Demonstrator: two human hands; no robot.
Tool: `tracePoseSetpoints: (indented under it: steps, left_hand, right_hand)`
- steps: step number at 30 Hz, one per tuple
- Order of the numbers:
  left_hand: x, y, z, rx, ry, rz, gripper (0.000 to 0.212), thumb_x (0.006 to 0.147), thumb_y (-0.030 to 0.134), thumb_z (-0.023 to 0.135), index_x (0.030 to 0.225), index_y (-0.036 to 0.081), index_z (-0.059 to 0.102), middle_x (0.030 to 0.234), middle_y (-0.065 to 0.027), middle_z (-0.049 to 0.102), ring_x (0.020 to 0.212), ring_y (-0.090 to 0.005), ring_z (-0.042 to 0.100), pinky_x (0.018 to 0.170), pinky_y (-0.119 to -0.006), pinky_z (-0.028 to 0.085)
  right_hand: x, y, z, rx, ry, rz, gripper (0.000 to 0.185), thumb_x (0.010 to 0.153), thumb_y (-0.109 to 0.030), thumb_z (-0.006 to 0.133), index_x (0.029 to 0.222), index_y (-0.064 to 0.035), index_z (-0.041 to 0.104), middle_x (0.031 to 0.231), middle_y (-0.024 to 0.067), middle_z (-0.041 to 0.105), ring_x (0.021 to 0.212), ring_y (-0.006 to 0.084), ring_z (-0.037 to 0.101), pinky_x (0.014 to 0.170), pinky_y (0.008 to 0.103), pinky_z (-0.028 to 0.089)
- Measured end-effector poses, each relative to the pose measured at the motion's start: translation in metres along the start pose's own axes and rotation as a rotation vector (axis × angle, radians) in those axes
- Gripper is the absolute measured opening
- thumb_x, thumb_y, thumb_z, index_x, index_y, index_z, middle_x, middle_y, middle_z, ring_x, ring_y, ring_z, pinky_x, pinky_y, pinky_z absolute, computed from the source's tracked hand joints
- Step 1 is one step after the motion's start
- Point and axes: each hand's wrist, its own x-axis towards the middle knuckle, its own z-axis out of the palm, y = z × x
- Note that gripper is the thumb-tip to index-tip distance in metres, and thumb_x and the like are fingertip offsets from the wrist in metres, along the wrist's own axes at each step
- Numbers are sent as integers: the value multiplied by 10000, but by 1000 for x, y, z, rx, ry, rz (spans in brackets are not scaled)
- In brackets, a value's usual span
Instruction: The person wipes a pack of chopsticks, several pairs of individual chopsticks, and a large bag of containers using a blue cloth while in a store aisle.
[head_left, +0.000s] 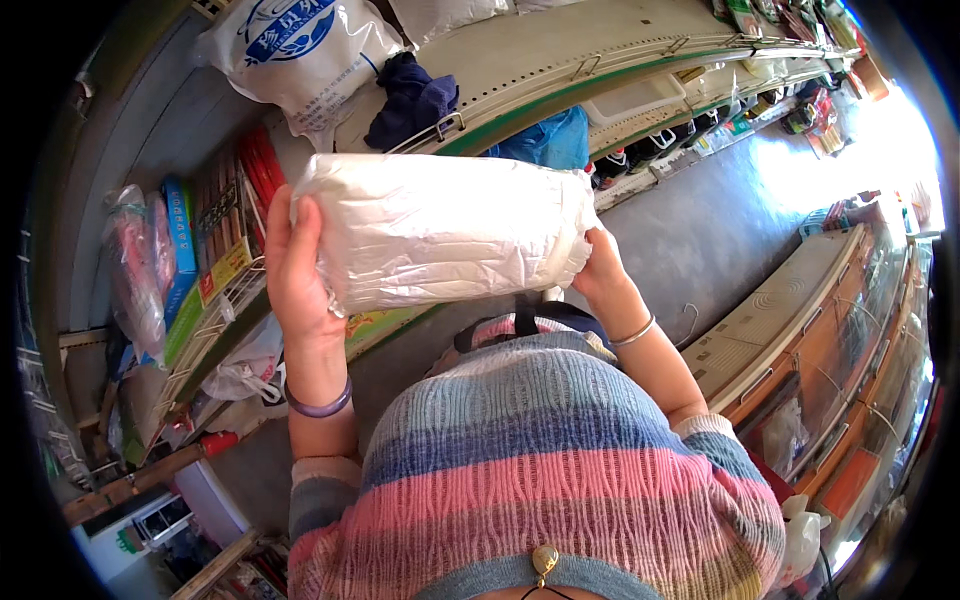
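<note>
A white, crinkled plastic-wrapped package (450, 229) is held up level in front of my chest, between both hands. My left hand (296, 262) grips its left end, thumb at the edge; a purple bangle circles that wrist. At the other end, my right hand (600, 259) holds the lower right corner, its fingers partly hidden behind the wrapping. A silver bangle is on the right wrist. Just beyond the package, a dark blue cloth (409, 101) lies on a metal shelf, beside a large white printed plastic bag (307, 67).
Shelving (540, 49) with wire guard rails runs across the top. A blue plastic bag (551, 139) and dark bottles are on its lower levels. Boxed and bagged goods (217, 217) stand on the left rack. A long wood-sided counter (780, 315) is at right.
</note>
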Motion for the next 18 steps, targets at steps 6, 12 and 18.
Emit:
tracePoseSetpoints:
  steps: [6,12,18]
  left_hand:
    - [18,14,8,-127,-91,-191,199,835,112,550,1021,47,525,959,-80,607,868,-161,589,777,-264,461]
    - [37,16,-8,-302,-166,-329,382,894,275,448,1152,-3,495,1092,-131,568,976,-242,561,868,-372,437]
    - [47,30,-7,-285,-309,-312,397,894,314,436,1138,11,511,1118,-125,559,997,-241,551,879,-371,424]
  right_hand:
    - [10,21,-16,116,-52,40,412,895,-239,374,1238,-11,394,1225,142,478,1116,269,475,961,415,368]
    - [10,16,-32,257,-162,126,511,868,-384,472,1234,-34,404,1222,135,483,1095,263,494,964,419,362]
    - [18,10,-34,157,-221,119,499,850,-346,524,1216,-24,421,1183,143,514,1066,257,517,949,409,377]
